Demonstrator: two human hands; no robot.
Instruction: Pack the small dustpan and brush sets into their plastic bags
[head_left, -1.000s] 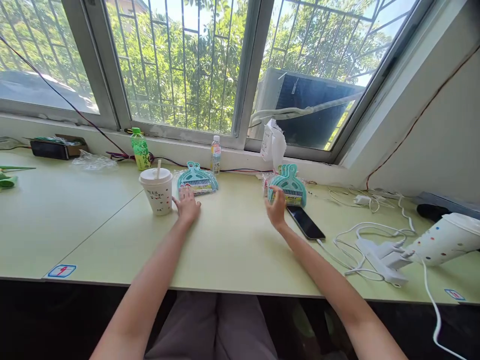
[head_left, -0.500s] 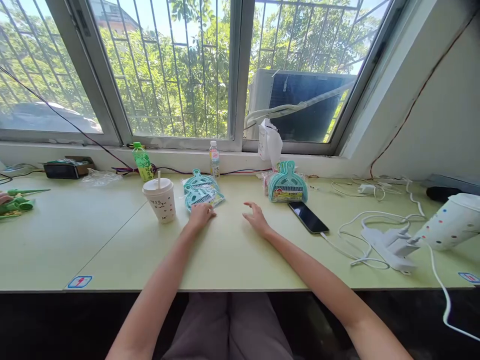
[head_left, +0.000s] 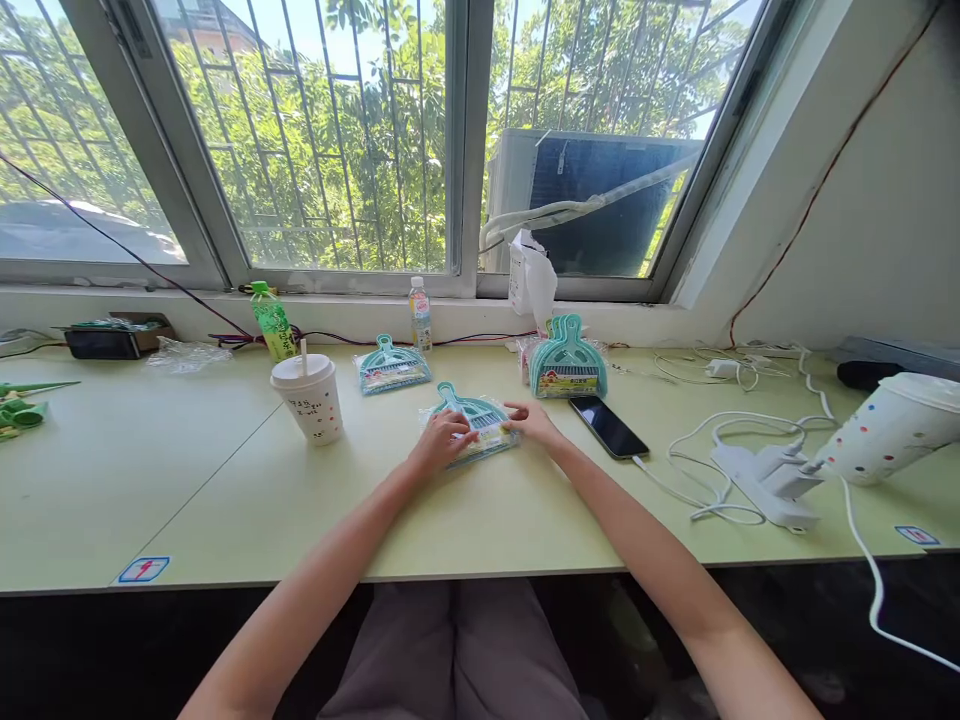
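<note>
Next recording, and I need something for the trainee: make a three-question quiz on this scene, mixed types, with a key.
1. True or false: the left hand touches the front dustpan set.
2. Which has a straw? A) green-capped bottle; B) white cup left of that hand; C) white-capped bottle.
3. Fill in: a ___ is plugged into the phone.

Key: 1. True. 2. B. 3. White cable.

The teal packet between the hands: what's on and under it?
The left hand covers part of the packet; the right hand is at its right edge. The pale table shows around it; what lies directly underneath is hidden.
</note>
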